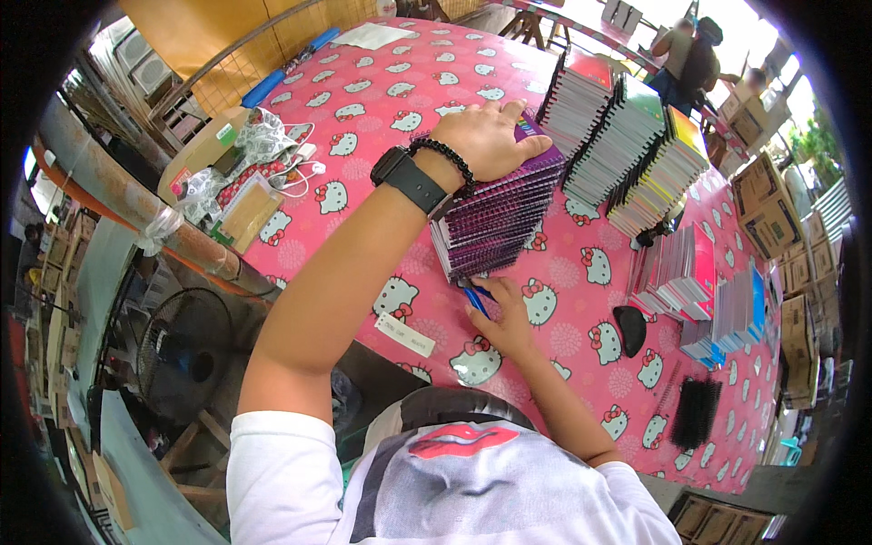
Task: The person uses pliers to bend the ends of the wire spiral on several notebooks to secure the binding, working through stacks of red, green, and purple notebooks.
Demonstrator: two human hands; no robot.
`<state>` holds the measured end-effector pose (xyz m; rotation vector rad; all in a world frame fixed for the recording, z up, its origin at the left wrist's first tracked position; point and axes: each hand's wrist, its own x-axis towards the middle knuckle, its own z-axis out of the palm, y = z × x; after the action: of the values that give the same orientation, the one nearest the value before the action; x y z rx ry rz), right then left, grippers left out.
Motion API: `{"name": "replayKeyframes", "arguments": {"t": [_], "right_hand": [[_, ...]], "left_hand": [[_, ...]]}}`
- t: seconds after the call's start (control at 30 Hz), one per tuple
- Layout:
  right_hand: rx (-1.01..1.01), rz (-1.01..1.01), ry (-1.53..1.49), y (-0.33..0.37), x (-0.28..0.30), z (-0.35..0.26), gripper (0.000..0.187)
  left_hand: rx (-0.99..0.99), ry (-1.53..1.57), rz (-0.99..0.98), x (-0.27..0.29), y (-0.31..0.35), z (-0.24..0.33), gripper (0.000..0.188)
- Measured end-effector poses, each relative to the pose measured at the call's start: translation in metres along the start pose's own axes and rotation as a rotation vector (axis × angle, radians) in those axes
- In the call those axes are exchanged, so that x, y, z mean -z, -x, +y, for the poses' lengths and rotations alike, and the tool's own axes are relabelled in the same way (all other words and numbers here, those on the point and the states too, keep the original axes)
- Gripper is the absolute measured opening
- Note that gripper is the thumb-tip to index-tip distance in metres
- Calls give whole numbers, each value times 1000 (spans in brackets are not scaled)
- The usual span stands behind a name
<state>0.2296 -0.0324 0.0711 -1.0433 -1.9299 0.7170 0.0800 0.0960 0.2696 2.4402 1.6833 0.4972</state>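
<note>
One stack of purple spiral-bound notebooks stands mid-way on the pink table. The left hand spreads over its far top, seemingly steadying it; the right hand holds a blue-handled tool, perhaps a cutter, against its near end.

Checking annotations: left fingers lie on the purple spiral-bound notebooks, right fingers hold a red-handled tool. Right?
Handle colour is wrong: the head view shows a blue-handled tool in the right fingers. The left fingers do lie on the purple spiral-bound notebooks.
</note>
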Motion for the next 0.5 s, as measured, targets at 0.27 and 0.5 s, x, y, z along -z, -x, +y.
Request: {"name": "replayKeyframes", "arguments": {"t": [0.27,0.5], "right_hand": [[100,54,282,-4,-6,-5,43],[-840,-302,-1134,-14,10,17,44]], "left_hand": [[-6,24,45,-2,3,0,85],[24,23,24,4,5,5,88]]}}
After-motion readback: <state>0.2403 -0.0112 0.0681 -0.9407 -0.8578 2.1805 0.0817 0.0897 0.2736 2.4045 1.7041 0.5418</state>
